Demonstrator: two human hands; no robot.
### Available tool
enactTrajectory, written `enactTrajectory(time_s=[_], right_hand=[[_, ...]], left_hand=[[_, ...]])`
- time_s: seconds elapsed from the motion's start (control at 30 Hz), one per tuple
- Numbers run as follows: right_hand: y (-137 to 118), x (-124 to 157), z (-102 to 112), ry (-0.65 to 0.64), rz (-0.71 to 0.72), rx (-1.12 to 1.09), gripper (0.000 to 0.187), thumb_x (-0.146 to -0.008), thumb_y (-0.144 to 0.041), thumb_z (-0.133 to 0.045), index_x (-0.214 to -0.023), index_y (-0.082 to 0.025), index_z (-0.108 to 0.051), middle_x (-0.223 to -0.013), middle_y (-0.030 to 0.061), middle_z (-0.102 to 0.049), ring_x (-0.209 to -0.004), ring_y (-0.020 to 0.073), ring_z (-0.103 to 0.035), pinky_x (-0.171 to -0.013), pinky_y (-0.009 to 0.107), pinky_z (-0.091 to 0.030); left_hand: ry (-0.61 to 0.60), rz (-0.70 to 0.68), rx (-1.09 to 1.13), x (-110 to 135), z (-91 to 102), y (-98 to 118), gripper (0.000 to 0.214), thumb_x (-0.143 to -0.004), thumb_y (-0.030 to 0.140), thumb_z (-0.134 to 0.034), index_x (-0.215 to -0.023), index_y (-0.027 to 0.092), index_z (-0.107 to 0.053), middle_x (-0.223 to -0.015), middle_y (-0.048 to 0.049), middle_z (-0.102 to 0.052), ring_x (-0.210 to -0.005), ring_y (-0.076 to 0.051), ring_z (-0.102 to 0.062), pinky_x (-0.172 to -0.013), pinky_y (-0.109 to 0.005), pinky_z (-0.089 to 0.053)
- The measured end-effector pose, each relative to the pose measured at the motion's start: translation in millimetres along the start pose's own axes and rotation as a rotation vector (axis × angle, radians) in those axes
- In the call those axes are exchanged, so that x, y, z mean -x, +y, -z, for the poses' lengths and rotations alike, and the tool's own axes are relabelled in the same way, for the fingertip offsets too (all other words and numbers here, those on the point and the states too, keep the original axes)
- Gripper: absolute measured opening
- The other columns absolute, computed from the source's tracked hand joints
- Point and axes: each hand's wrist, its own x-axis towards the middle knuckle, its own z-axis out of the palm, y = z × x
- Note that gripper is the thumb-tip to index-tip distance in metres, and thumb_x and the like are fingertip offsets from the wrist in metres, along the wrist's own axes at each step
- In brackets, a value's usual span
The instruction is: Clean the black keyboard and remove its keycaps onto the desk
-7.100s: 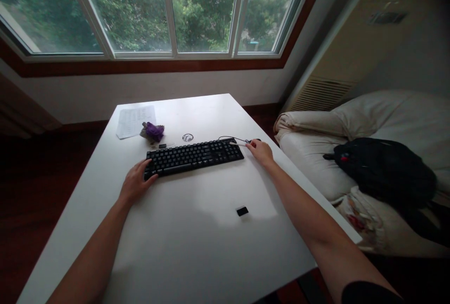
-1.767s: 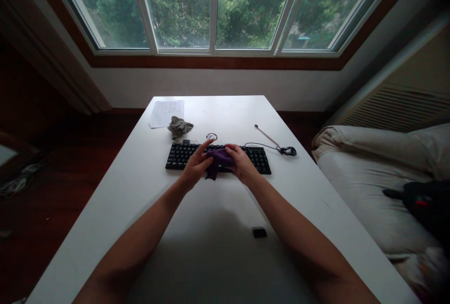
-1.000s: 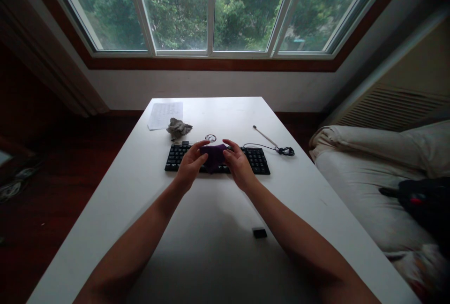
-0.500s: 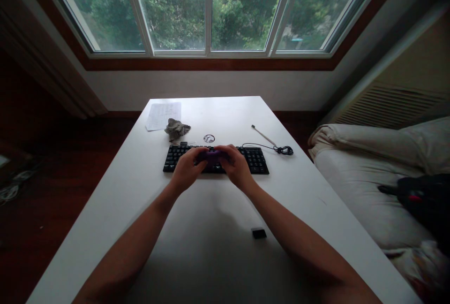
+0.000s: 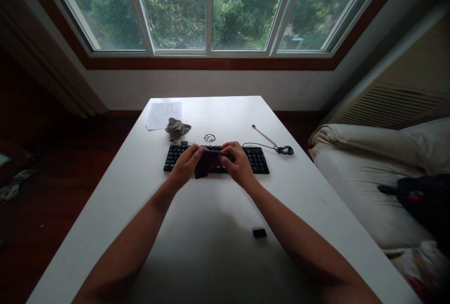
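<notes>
Between my two hands a dark purple cloth point(image 5: 207, 159) is stretched across, its left part hanging down. My left hand point(image 5: 186, 162) pinches its left end, and my right hand point(image 5: 236, 159) has the right end between thumb and fingers. Both hands are over a black keyboard point(image 5: 259, 161), hiding much of its middle. The keyboard's cable point(image 5: 284, 150) lies coiled at its right. Just behind the keyboard is a round, shiny disc-like object point(image 5: 210, 138). A crumpled grey cloth point(image 5: 176, 128) sits behind the keyboard's left end.
On the white table point(image 5: 218, 229) are a printed paper sheet point(image 5: 164, 114) at the far left, a thin stick with a dark tip point(image 5: 263, 134) at the right, and a small black block point(image 5: 259, 233) near my right forearm. A covered sofa point(image 5: 355, 191) stands at the right.
The purple cloth was bunched between my hands; now it is drawn out flatter, with a part hanging at the left. My left hand has turned slightly and closed its fingers more.
</notes>
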Motion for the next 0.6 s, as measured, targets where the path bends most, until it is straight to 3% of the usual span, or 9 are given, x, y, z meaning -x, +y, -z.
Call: enactTrajectory(time_s=[0.13, 0.23, 0.37, 0.5, 0.6], right_hand=[[2.3, -0.9, -4.6, -0.088, -0.343, -0.476, 0.027, -0.085, -0.048, -0.068, -0.083, -0.023, -0.058, -0.078, -0.0009, -0.059, -0.070, 0.0167, -0.053, -0.063, 0.028, -0.043], [4.2, -0.7, -7.7, -0.031, -0.479, -0.665, 0.032, -0.080, -0.050, -0.074, -0.087, -0.023, -0.059, -0.077, -0.0022, -0.061, -0.067, 0.0150, -0.054, -0.062, 0.026, -0.044], [4.5, -0.3, -8.2, 0.002, -0.516, -0.793, 0.031, -0.075, -0.041, -0.080, -0.095, -0.022, -0.064, -0.086, -0.0009, -0.068, -0.075, 0.0156, -0.060, -0.069, 0.027, -0.049], [0.6, 2.4, -9.2, -0.093, -0.496, -0.835, 0.028, -0.072, -0.033, -0.082, -0.093, -0.021, -0.067, -0.084, -0.0012, -0.068, -0.073, 0.0148, -0.060, -0.067, 0.027, -0.048], [-3.1, 5.7, -12.6, -0.093, -0.485, -0.825, 0.026, -0.073, -0.034, -0.082, -0.092, -0.023, -0.068, -0.082, -0.0018, -0.068, -0.070, 0.0150, -0.060, -0.065, 0.027, -0.048]], left_hand=[[0.009, 0.305, 0.473, 0.4, -7.3, -9.1, 0.033, -0.085, 0.049, -0.072, -0.086, 0.018, -0.062, -0.077, 0.0004, -0.059, -0.067, -0.011, -0.052, -0.059, -0.022, -0.043], [-0.046, 0.375, 0.605, 1.6, -11.8, -13.9, 0.032, -0.080, 0.042, -0.078, -0.098, 0.018, -0.065, -0.087, -0.0018, -0.065, -0.072, -0.013, -0.059, -0.063, -0.023, -0.049], [-0.054, 0.304, 0.643, 3.3, -15.9, -16.4, 0.038, -0.079, 0.033, -0.078, -0.113, 0.022, -0.066, -0.106, -0.0045, -0.069, -0.086, -0.017, -0.065, -0.073, -0.028, -0.054], [-0.029, 0.292, 0.674, 4.8, -21.5, -16.5, 0.040, -0.082, 0.031, -0.075, -0.119, 0.022, -0.064, -0.103, -0.0037, -0.068, -0.084, -0.015, -0.063, -0.071, -0.026, -0.052], [0.015, 0.279, 0.674, 6.3, -28.2, -18.3, 0.042, -0.080, 0.031, -0.078, -0.117, 0.022, -0.061, -0.100, -0.0025, -0.066, -0.080, -0.012, -0.061, -0.069, -0.023, -0.049]])
